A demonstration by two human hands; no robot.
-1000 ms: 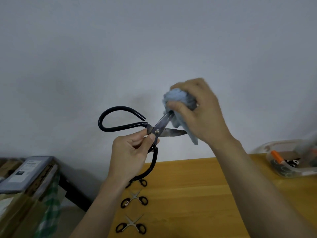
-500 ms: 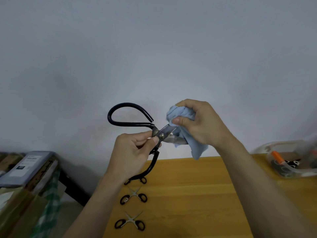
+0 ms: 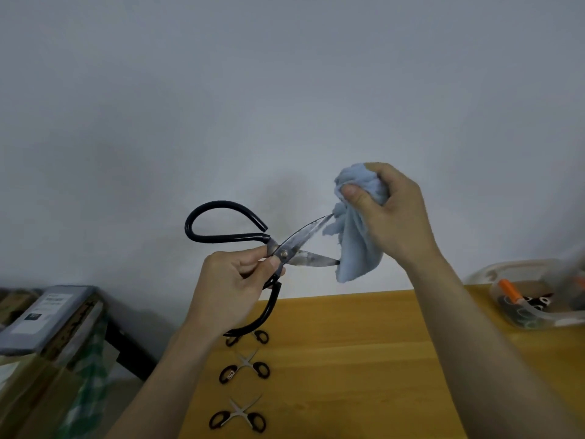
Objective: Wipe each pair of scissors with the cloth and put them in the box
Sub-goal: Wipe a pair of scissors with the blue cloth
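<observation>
Seen from my head, my left hand (image 3: 232, 285) pinches the large black-handled scissors (image 3: 253, 248) at their pivot, blades spread, above the wooden bench (image 3: 364, 359), while my right hand (image 3: 391, 213) grips the bunched blue cloth (image 3: 354, 242) around the upper blade's tip, the clear plastic box (image 3: 522, 296) far right.

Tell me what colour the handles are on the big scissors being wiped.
Black, on the big scissors; the head view shows them clearly.
</observation>
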